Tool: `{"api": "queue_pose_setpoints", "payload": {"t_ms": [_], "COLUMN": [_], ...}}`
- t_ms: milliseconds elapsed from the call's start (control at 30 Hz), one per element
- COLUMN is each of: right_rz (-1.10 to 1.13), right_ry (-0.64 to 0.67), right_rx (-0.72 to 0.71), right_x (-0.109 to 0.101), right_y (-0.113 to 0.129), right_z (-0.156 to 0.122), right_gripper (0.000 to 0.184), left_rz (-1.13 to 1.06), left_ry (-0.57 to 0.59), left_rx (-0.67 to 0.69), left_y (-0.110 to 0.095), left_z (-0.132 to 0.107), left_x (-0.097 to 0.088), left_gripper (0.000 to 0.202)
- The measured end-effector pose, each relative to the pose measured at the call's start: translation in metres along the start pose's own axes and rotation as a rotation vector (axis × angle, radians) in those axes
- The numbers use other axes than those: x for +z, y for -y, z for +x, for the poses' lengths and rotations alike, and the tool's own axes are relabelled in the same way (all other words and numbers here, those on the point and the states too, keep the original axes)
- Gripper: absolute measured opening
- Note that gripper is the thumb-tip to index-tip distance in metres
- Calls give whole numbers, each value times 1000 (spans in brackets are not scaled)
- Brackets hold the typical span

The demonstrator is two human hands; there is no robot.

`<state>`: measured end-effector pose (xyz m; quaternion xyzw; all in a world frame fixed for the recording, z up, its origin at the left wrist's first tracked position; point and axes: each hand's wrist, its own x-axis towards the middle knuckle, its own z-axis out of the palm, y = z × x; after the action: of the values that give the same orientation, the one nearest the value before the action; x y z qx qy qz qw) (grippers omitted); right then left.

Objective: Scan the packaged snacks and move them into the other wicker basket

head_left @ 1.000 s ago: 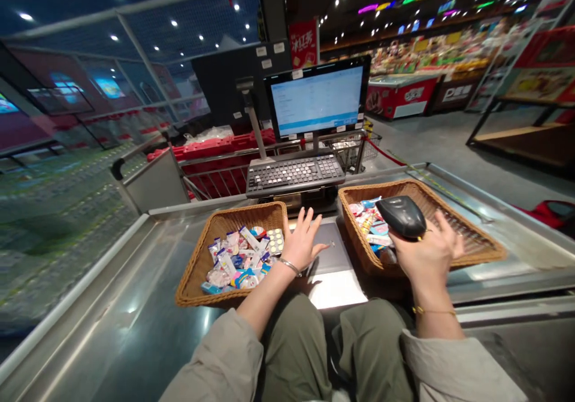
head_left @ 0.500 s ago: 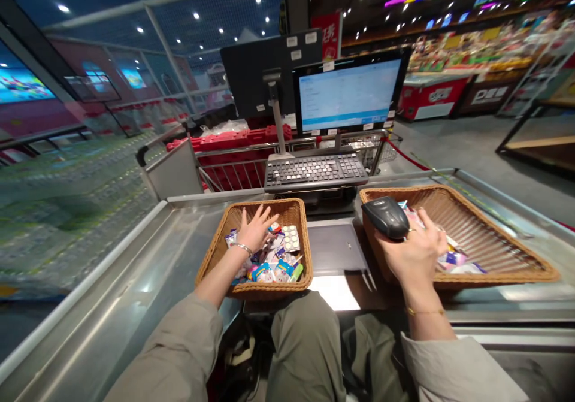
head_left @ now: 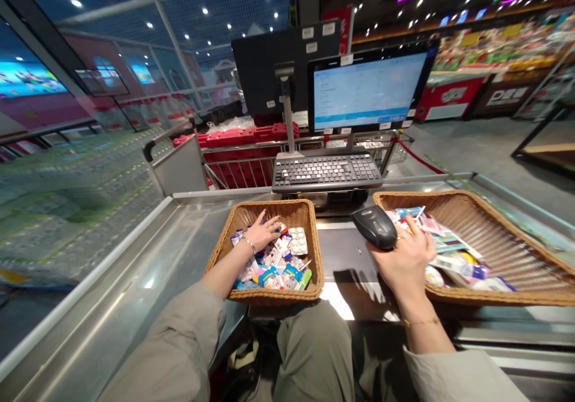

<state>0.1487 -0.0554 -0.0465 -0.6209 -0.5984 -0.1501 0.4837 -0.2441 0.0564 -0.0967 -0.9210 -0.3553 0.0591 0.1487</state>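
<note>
My left hand [head_left: 263, 232] reaches into the left wicker basket [head_left: 309, 252], fingers curled down onto the small colourful packets [head_left: 281, 267] heaped inside; I cannot make out whether a packet is gripped. My right hand [head_left: 404, 261] is wrapped round a black handheld barcode scanner [head_left: 374, 226], held over the gap between the two baskets, its head pointing left. The right wicker basket [head_left: 498, 240] holds several flat packets [head_left: 442, 243] along its left side.
A keyboard [head_left: 327, 170] and a lit monitor [head_left: 368, 90] stand behind the baskets on the steel checkout counter [head_left: 148, 282]. A flat scanner plate [head_left: 341, 252] lies between the baskets. Red shopping carts [head_left: 242, 150] sit beyond the counter. Store shelves fill the far right.
My left hand moved from the scanner plate into the left basket and settled on the packets. My right hand with the scanner drifted left, off the right basket. The view shifted left.
</note>
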Motion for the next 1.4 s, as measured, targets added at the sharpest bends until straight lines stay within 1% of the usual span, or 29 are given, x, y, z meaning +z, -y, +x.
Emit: {"api": "queue_pose_setpoints", "payload": {"t_ms": [67, 167, 233, 333, 467, 700, 833, 1000, 1200, 1333, 1400], "right_rz": [-2, -7, -14, -23, -18, 20, 37, 66, 82, 80, 76], "right_ry": [3, 20, 35, 53, 65, 70, 65, 63, 76, 83, 94], "right_rx": [0, -4, -10, -5, 7, 16, 19, 5, -45, -52, -55], "right_x": [3, 7, 9, 11, 12, 8, 7, 6, 5, 4, 3], "right_y": [0, -1, -2, -4, -5, 2, 7, 10, 9, 14, 16], "right_z": [-3, -6, -9, -11, -11, -11, -12, -14, -17, -18, -19], "right_gripper": [32, 32, 32, 32, 33, 30, 33, 31, 27, 29, 27], "left_rz": [10, 21, 30, 40, 38, 2, 0, 11, 2, -22, -33], "left_ry": [-34, -48, -37, -26, -42, -149, -257, -413, -583, -644, -666], "left_rx": [23, 10, -1, -8, -24, -127, -214, -294, -369, -419, -425], "left_y": [-1, -3, -4, -5, -8, -12, -19, -36, -63, -84, -93], "left_z": [2, 4, 5, 6, 7, 4, 3, 7, 26, 49, 61], "left_x": [8, 15, 15, 12, -1, -34, -53, -72, -91, -100, -102], "left_gripper": [34, 26, 22, 20, 23, 30, 36, 39, 35, 33, 33]}}
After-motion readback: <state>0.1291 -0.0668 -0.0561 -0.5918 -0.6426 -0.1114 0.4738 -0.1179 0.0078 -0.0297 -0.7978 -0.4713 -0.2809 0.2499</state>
